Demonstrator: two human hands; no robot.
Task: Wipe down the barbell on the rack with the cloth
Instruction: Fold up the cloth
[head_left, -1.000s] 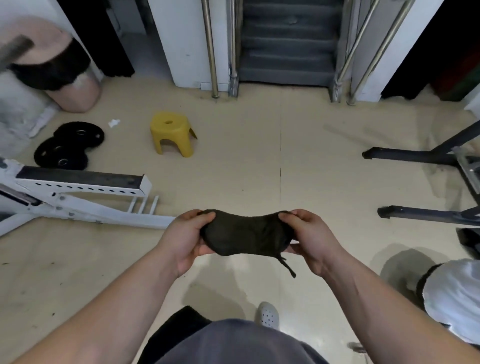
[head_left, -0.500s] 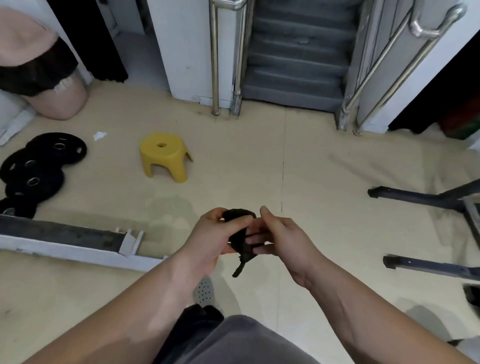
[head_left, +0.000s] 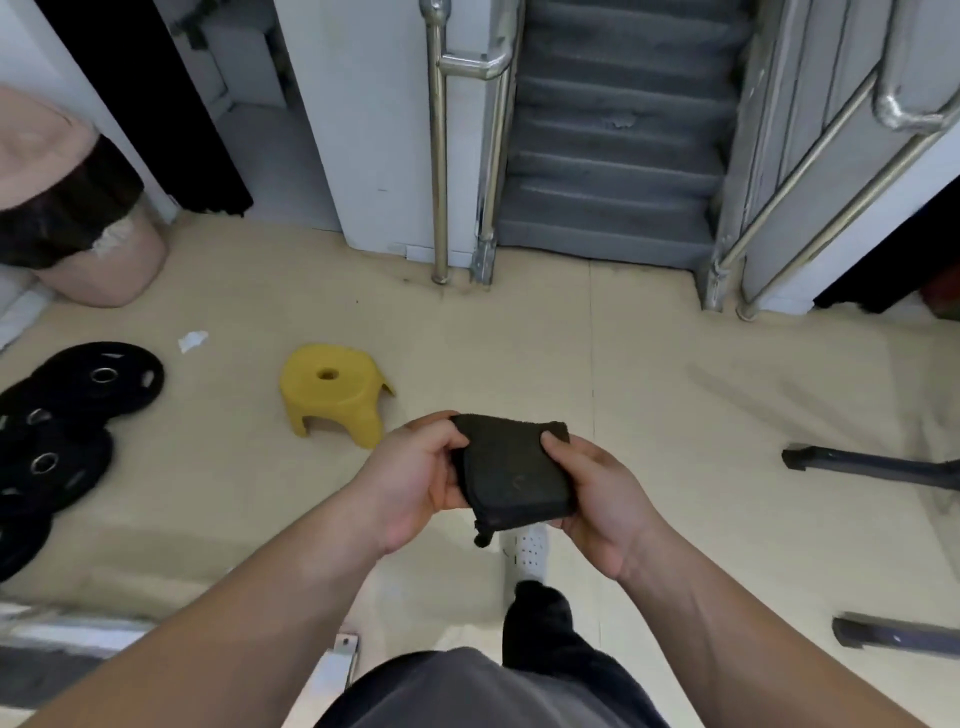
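In the head view, the dark cloth (head_left: 514, 478) is in the centre of the frame, folded into a small flat pad and held above the beige floor (head_left: 675, 364). The left hand (head_left: 415, 478) grips its left edge, with the fingers curled round it. The right hand (head_left: 597, 499) pinches the right edge, with the thumb pressed on the upper corner. A yellow stool (head_left: 332, 400) stands up and left of the hands. Black weight plates (head_left: 98, 379) lie at the left edge. The dark metal bars (head_left: 872, 465) at the right edge are perhaps the feet of a rack.
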